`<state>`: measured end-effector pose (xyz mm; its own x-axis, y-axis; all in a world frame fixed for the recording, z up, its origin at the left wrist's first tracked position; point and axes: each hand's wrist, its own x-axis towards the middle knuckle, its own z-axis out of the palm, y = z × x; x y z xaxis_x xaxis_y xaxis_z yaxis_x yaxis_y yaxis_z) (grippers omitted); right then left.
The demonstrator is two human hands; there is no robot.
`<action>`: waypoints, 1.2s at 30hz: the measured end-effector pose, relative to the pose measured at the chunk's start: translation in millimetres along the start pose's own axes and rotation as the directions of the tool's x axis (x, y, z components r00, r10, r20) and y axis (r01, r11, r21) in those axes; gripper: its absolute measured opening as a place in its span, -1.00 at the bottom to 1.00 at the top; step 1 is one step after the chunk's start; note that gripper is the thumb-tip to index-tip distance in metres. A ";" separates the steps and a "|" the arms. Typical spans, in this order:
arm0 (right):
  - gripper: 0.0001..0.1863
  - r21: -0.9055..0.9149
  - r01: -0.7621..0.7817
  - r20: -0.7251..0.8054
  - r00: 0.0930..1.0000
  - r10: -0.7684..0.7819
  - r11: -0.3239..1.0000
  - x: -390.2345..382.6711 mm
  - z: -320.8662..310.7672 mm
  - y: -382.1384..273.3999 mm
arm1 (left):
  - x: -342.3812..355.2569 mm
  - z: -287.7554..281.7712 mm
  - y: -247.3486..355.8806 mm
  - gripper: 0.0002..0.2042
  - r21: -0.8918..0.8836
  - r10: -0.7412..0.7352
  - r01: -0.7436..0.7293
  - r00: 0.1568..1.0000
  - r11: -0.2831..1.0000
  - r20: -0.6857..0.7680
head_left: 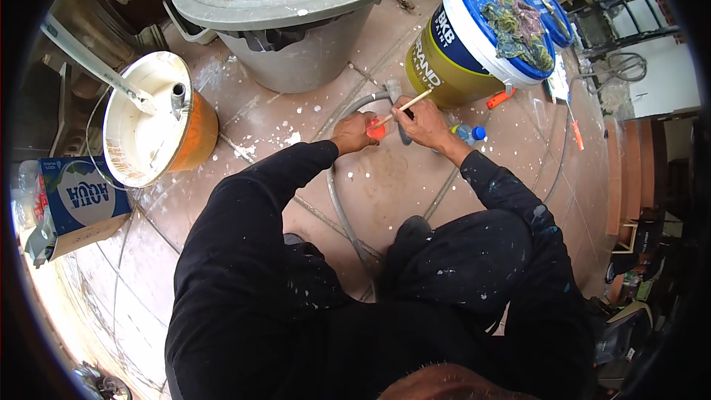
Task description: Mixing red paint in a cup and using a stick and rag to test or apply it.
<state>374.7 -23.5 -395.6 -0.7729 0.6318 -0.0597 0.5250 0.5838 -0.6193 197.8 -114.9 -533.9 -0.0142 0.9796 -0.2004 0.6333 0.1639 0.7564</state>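
Observation:
My left hand (354, 134) is closed around a small orange-red cup-like thing (376, 130), low over the tiled floor. In my right hand (428, 124) a thin, pale wooden stick (412, 101) is pinched, slanting down so that its lower end meets the orange-red thing. Whether that end carries bristles I cannot tell. Beside my right wrist lies a clear plastic bottle with a blue cap (478, 133). Just beyond both hands is a grey flat-ended object (394, 90), partly hidden, next to a grey hose (331, 185) that curves across the floor between my feet.
An orange bucket (198, 133) with white paint and a long-handled brush (111, 70) stands left. Ahead is a lidded grey bin (296, 59); to its right, a paint pail (426, 59) with rags (518, 26) on top. A blue carton (81, 200) sits far left, an orange-handled tool (576, 135) right.

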 end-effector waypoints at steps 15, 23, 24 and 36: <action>-0.79 -0.072 0.144 -0.060 0.987 -0.148 0.987 -2.4 5.4 -0.2 | 6.1 6.4 -7.4 -0.31 0.012 0.015 -0.015 1.000 1.000 0.026; -0.80 -0.117 0.180 -0.061 0.980 -0.187 0.977 -10.5 7.3 -1.0 | -2.2 -0.1 6.2 -0.23 0.054 -0.057 0.055 0.998 0.997 0.035; -0.81 -0.115 0.129 -0.053 0.989 -0.135 0.985 -11.8 9.0 -1.3 | -2.6 -0.7 7.1 -0.23 0.063 -0.051 0.049 0.998 0.997 0.023; -0.74 -0.115 0.110 -0.022 0.993 -0.113 0.987 -19.4 5.7 -5.5 | 6.8 -1.9 -7.4 -0.11 0.142 -0.090 0.082 0.994 0.987 0.056</action>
<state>384.7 -41.8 -395.5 -0.8191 0.5729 0.0279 0.4747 0.7044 -0.5277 191.5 -109.3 -539.6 -0.0281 0.9528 -0.3024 0.7332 0.2253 0.6416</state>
